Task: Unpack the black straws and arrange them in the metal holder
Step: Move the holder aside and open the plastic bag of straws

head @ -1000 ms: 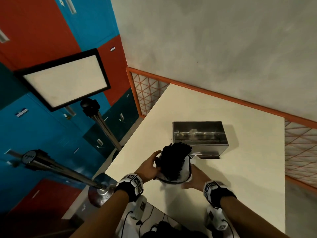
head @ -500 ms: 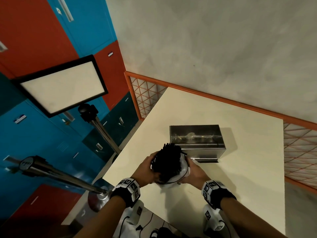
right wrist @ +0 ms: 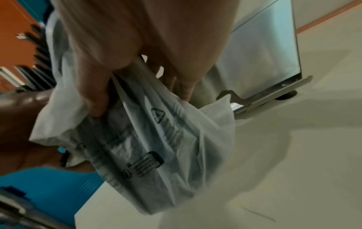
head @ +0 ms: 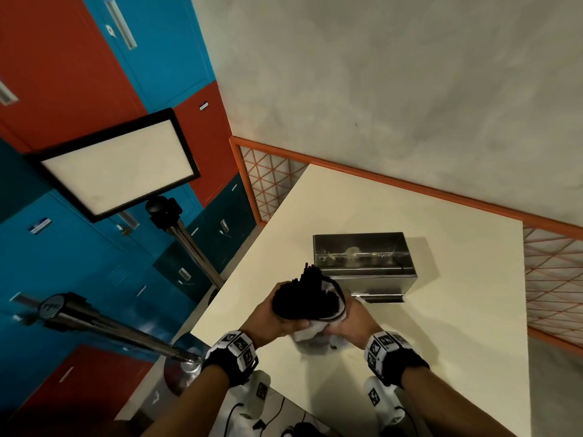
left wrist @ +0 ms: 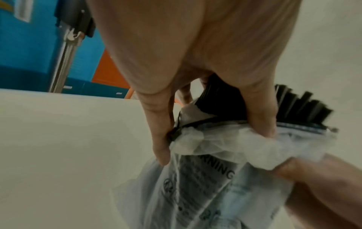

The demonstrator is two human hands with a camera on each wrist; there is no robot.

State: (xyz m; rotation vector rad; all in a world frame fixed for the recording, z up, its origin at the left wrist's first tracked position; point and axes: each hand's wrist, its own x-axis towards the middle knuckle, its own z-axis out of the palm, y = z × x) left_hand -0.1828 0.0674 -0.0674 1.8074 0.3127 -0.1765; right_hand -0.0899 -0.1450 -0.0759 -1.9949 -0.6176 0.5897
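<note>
I am watching from above: both hands work over the near left part of the tabletop [head: 457, 310], close to its left edge. My left hand [head: 268, 313] is curled round a thick bundle of black straws [head: 307, 298], thumb and fingers clamping it where the straws rise out of a clear plastic bag [left wrist: 205, 178]. My right hand [head: 353, 320] has its fingers closed on the bunched bag below the bundle; the bag hangs crumpled and looks mostly pulled down off the straws. The straw tips stand uneven, some poking higher than the rest.

The metal holder [head: 362, 260] sits on the tabletop just beyond the hands, towards the far edge, its open top facing up. I see no straws inside it.

My worry is the bundle itself. If the left hand loosens as the bag comes free, I judge the smooth straws could fan out and slide, and this near the left edge some could roll off the tabletop. The bag's film may also cling and drag a few straws down with it. Swinging the bundle over could knock the light-looking holder.
</note>
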